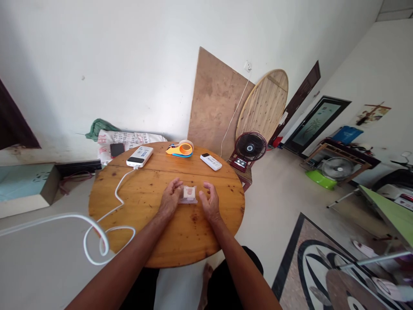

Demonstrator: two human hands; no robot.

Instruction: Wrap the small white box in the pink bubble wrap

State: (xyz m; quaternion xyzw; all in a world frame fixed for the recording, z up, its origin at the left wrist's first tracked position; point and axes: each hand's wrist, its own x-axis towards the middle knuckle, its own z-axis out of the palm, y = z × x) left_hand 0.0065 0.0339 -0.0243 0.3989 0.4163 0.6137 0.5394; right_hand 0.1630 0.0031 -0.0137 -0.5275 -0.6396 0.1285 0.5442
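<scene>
A small, flat, clear-wrapped packet (189,192) with a pale face and a reddish mark lies near the middle of the round wooden table (142,215). Just left of it is my left hand (171,196), fingers loosely bent and apart; whether its fingertips touch the wrapping I cannot tell. On the other side, my right hand (210,201) is held with thumb and fingers spread, a small gap from the packet. Neither hand appears to grip anything.
Toward the table's far side are a white power bank (140,156) with a white cable (121,189), an orange tape dispenser (180,149) and a white remote-like device (211,162). Beyond the right edge stands a dark fan (250,147). Boards (216,99) lean on the wall.
</scene>
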